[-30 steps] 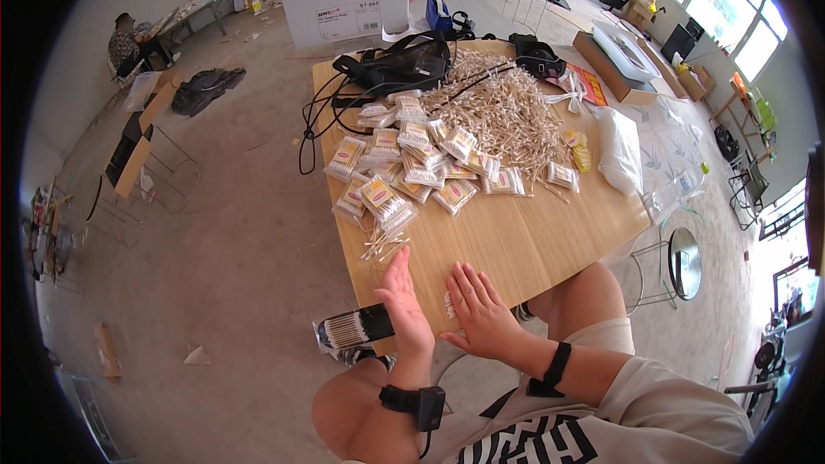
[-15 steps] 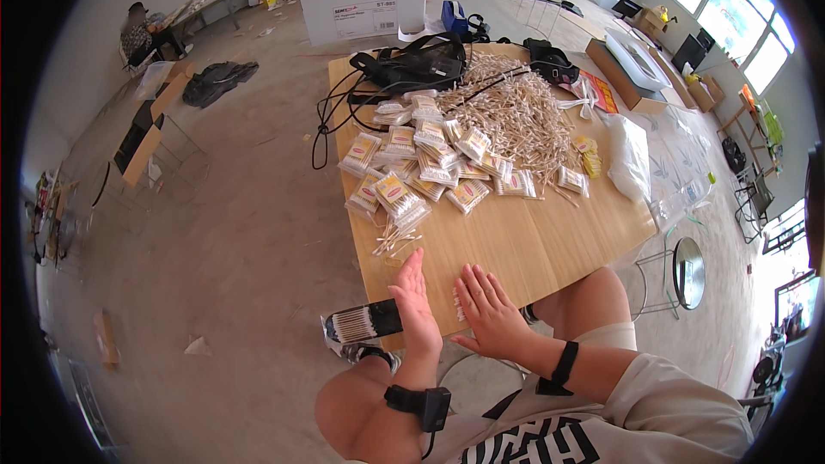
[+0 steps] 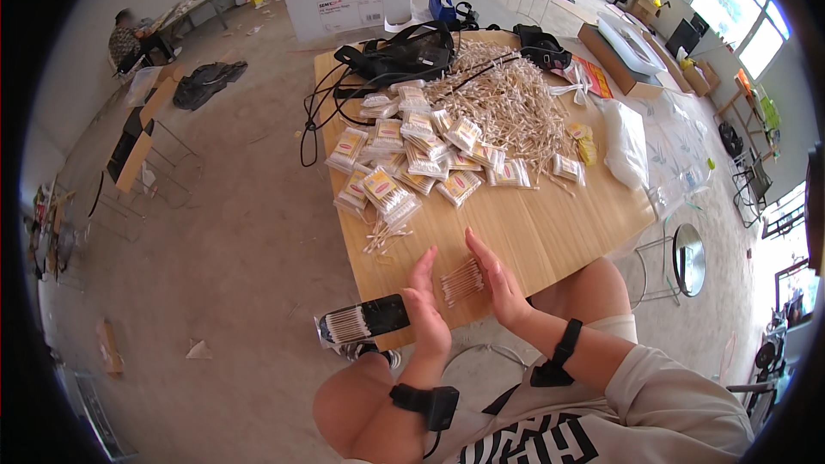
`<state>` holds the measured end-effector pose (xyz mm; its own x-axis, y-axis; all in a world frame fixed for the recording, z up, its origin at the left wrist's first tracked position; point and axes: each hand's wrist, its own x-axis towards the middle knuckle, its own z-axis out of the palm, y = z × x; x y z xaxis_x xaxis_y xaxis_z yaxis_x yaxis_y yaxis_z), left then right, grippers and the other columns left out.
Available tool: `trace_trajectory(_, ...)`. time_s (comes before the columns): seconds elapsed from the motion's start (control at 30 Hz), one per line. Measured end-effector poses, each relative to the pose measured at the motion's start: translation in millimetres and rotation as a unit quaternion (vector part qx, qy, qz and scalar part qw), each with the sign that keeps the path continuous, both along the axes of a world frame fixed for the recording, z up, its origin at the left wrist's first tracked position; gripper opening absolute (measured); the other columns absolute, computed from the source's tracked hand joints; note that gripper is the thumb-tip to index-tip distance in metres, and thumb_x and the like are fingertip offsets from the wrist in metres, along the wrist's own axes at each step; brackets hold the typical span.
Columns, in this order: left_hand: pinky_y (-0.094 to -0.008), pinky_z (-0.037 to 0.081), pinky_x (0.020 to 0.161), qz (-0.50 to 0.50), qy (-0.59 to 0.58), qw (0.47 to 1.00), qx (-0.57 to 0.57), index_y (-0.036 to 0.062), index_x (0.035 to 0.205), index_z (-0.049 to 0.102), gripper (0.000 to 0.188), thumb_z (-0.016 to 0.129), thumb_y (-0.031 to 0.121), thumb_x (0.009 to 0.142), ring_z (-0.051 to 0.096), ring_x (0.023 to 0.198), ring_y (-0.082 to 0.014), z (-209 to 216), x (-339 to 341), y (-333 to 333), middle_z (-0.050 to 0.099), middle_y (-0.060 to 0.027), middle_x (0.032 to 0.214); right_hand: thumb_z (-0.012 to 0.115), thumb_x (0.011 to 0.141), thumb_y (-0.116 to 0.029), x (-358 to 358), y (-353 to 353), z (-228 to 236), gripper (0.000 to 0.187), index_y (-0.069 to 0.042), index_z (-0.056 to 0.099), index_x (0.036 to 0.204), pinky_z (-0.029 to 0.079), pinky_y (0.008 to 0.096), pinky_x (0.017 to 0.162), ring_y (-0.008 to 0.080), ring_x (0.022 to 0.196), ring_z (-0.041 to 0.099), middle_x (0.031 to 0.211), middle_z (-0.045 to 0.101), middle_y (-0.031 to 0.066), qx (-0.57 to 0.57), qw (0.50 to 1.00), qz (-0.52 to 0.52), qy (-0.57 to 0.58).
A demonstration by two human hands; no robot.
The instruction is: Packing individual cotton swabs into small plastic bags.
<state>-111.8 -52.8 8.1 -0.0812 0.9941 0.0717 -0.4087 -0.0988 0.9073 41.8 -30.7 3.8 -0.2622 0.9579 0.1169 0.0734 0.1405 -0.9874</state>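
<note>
The swab row (image 3: 462, 283) lies on the worktop (image 3: 559, 232) between both hands, its sticks running roughly from palm to palm. Just right of the row, seemingly nearer, the right hand (image 3: 501, 286) is flat, holding nothing; contact is unclear. Left of it, the left hand (image 3: 425, 309) is open, without visible hold. Beyond the row: packets (image 3: 389, 195), a loose heap (image 3: 507, 103), then a white box (image 3: 344, 13).

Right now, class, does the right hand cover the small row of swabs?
No, the row of swabs lies uncovered between the left hand and right hand.
</note>
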Motion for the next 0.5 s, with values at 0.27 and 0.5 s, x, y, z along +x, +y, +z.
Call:
trace_trajectory(0.27, -0.0442, 0.013, 0.126, 0.007, -0.043, 0.999, -0.009, 0.0024, 0.155, 0.033, 0.088, 0.010, 0.070, 0.103, 0.024, 0.153, -0.0305, -3.1, 10.8, -4.3, 0.033, -0.0195, 0.161, 0.028, 0.111, -0.039, -17.5, -13.1, 11.8, 0.064, 0.005, 0.032, 0.156, 0.016, 0.0402, 0.125, 0.0319, 0.154, 0.024, 0.164, 0.030, 0.0221, 0.058, 0.997, -0.043, 0.038)
trace_trajectory(0.5, -0.0446, 0.013, 0.126, 0.025, -0.050, 0.998, 0.009, 0.0035, 0.154, 0.035, 0.085, 0.012, 0.068, 0.104, 0.025, 0.153, -0.0303, -2.2, 11.3, -5.6, 0.035, -0.0204, 0.161, 0.034, 0.111, -0.027, -22.2, -18.2, 10.6, 0.052, 0.004, 0.038, 0.153, 0.019, 0.0409, 0.124, 0.0329, 0.153, 0.028, 0.162, 0.035, 0.0212, 0.034, 0.995, -0.074, 0.057)
